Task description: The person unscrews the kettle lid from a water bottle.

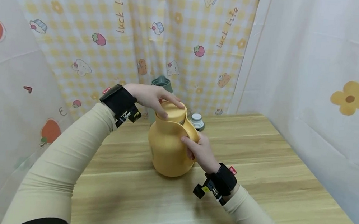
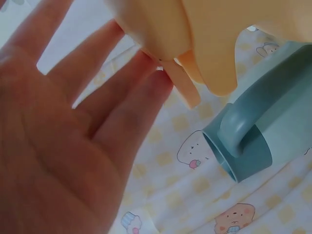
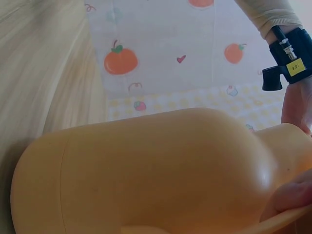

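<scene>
A yellow thermos jug (image 1: 171, 147) stands upright on the wooden table. Its round yellow lid (image 1: 173, 112) sits at the mouth, with a grey edge showing beneath. From above, my left hand (image 1: 150, 96) holds the lid, thumb at the near side and fingers spread across to the far side. In the left wrist view, fingertips of the left hand (image 2: 73, 131) meet the lid's edge (image 2: 151, 29). My right hand (image 1: 200, 150) grips the jug's handle (image 1: 192, 130), its thumb over the top. The jug's body (image 3: 146, 170) fills much of the right wrist view.
Behind the yellow jug stands a green jug (image 2: 287, 97) with a darker green handle and rim, mostly hidden in the head view. A white and grey stopper-like piece (image 1: 197, 121) sits behind the handle. Patterned curtains (image 1: 174, 35) enclose the table (image 1: 243, 161).
</scene>
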A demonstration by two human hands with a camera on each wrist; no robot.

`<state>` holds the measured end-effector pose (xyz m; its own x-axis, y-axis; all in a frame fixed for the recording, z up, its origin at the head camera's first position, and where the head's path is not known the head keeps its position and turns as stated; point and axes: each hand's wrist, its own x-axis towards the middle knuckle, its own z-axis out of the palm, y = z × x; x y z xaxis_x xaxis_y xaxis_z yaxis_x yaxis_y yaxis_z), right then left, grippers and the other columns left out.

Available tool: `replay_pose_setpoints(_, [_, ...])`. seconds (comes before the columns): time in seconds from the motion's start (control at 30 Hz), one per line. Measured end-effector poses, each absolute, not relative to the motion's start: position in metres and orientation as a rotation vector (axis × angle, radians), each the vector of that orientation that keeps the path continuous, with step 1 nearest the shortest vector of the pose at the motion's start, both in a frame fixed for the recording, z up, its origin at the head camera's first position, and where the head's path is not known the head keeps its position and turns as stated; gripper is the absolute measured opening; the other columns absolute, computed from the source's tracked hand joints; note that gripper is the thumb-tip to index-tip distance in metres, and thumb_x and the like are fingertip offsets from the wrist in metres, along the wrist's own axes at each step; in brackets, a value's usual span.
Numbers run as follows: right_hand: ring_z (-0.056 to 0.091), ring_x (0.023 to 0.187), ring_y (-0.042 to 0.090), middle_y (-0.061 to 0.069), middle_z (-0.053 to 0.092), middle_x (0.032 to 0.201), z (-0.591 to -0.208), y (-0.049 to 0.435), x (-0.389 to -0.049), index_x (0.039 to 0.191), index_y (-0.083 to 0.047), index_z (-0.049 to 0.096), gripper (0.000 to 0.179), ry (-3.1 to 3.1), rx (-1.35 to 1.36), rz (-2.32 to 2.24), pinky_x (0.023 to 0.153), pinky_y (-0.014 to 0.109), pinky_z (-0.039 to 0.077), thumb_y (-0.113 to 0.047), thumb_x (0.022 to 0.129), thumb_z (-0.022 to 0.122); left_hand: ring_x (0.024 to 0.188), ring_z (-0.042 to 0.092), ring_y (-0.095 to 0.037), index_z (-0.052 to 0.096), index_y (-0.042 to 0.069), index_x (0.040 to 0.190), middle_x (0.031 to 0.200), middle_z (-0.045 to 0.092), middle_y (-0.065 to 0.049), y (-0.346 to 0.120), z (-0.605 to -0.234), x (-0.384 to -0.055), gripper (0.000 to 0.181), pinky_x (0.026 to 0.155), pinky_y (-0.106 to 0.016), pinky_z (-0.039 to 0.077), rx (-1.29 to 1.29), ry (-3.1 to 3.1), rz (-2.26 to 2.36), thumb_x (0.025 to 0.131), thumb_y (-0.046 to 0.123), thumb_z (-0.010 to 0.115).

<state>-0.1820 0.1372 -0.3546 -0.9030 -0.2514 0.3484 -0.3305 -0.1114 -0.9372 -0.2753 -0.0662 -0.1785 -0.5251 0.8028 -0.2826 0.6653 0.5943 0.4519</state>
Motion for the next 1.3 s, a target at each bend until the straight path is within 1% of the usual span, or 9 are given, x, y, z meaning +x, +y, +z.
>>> replay_pose_setpoints(0.3, [0.039, 0.041, 0.012, 0.002, 0.042, 0.049, -0.353, 0.131, -0.176, 0.073, -0.004, 0.048, 0.026, -2.046, 0.617, 2.199, 0.041, 0.025, 0.033, -0.011, 0.096, 0.059, 0.12, 0.052, -0.025, 0.06, 0.037, 0.131, 0.138, 0.054, 0.0, -0.056, -0.18, -0.26, 0.053, 0.097, -0.046, 0.041, 1.088, 2.718, 0.194, 0.082, 0.046, 0.075])
replay_pose_setpoints(0.7, [0.039, 0.042, 0.013, 0.001, 0.041, 0.049, -0.348, 0.126, -0.17, 0.073, -0.004, 0.048, 0.026, -2.028, 0.609, 2.176, 0.041, 0.025, 0.032, -0.011, 0.096, 0.057, 0.087, 0.06, -0.02, 0.074, 0.018, 0.111, 0.097, 0.071, -0.001, -0.035, -0.189, -0.238, 0.052, 0.076, -0.036, 0.045, 0.967, 3.084, 0.164, 0.077, 0.057, 0.074])
replay_pose_setpoints(0.77, [0.039, 0.042, 0.013, 0.001, 0.042, 0.049, -0.348, 0.126, -0.169, 0.074, -0.004, 0.048, 0.025, -2.036, 0.602, 2.176, 0.042, 0.025, 0.032, -0.011, 0.096, 0.057, 0.071, 0.055, -0.017, 0.075, 0.015, 0.09, 0.074, 0.064, 0.002, -0.033, -0.191, -0.235, 0.045, 0.065, -0.032, 0.042, 0.954, 3.121, 0.158, 0.078, 0.058, 0.072])
replay_pose_setpoints(0.87, [0.039, 0.043, 0.012, 0.001, 0.042, 0.05, -0.348, 0.126, -0.169, 0.075, -0.004, 0.048, 0.024, -2.047, 0.587, 2.172, 0.042, 0.024, 0.033, -0.013, 0.096, 0.058, 0.051, 0.04, -0.013, 0.055, 0.015, 0.059, 0.053, 0.039, 0.005, -0.029, -0.194, -0.231, 0.052, 0.051, -0.027, 0.033, 0.925, 3.172, 0.154, 0.079, 0.06, 0.069])
replay_pose_setpoints(0.93, [0.04, 0.043, 0.013, 0.002, 0.042, 0.051, -0.347, 0.126, -0.168, 0.077, -0.004, 0.048, 0.024, -2.053, 0.581, 2.17, 0.043, 0.025, 0.033, -0.014, 0.096, 0.058, 0.045, 0.032, -0.011, 0.039, 0.015, 0.052, 0.049, 0.028, 0.005, -0.026, -0.196, -0.227, 0.061, 0.046, -0.026, 0.028, 0.899, 3.208, 0.155, 0.08, 0.06, 0.068])
replay_pose_setpoints(1.0, [0.04, 0.043, 0.013, 0.002, 0.042, 0.051, -0.347, 0.127, -0.169, 0.078, -0.004, 0.049, 0.023, -2.058, 0.573, 2.168, 0.043, 0.025, 0.033, -0.014, 0.097, 0.058, 0.044, 0.031, -0.01, 0.038, 0.016, 0.05, 0.048, 0.027, 0.006, -0.024, -0.198, -0.225, 0.062, 0.043, -0.025, 0.028, 0.867, 3.245, 0.157, 0.081, 0.061, 0.067])
replay_pose_setpoints(1.17, [0.04, 0.044, 0.013, 0.003, 0.042, 0.052, -0.346, 0.126, -0.169, 0.079, -0.003, 0.049, 0.023, -2.064, 0.56, 2.166, 0.043, 0.025, 0.033, -0.015, 0.096, 0.059, 0.049, 0.038, -0.013, 0.049, 0.013, 0.057, 0.052, 0.035, 0.004, -0.026, -0.198, -0.224, 0.063, 0.046, -0.028, 0.035, 0.819, 3.265, 0.129, 0.081, 0.07, 0.059])
replay_pose_setpoints(1.23, [0.04, 0.044, 0.013, 0.004, 0.043, 0.053, -0.346, 0.125, -0.169, 0.079, -0.003, 0.05, 0.023, -2.065, 0.561, 2.167, 0.043, 0.025, 0.034, -0.014, 0.096, 0.059, 0.061, 0.054, -0.016, 0.066, 0.01, 0.077, 0.066, 0.057, 0.001, -0.033, -0.191, -0.224, 0.062, 0.058, -0.031, 0.046, 0.835, 3.193, 0.14, 0.083, 0.072, 0.056])
replay_pose_setpoints(1.3, [0.041, 0.045, 0.013, 0.003, 0.043, 0.053, -0.348, 0.125, -0.169, 0.079, -0.003, 0.05, 0.023, -2.068, 0.563, 2.169, 0.043, 0.025, 0.034, -0.015, 0.096, 0.06, 0.087, 0.063, -0.02, 0.071, 0.012, 0.109, 0.097, 0.069, -0.003, -0.043, -0.181, -0.228, 0.063, 0.078, -0.036, 0.05, 0.891, 3.069, 0.175, 0.086, 0.068, 0.054])
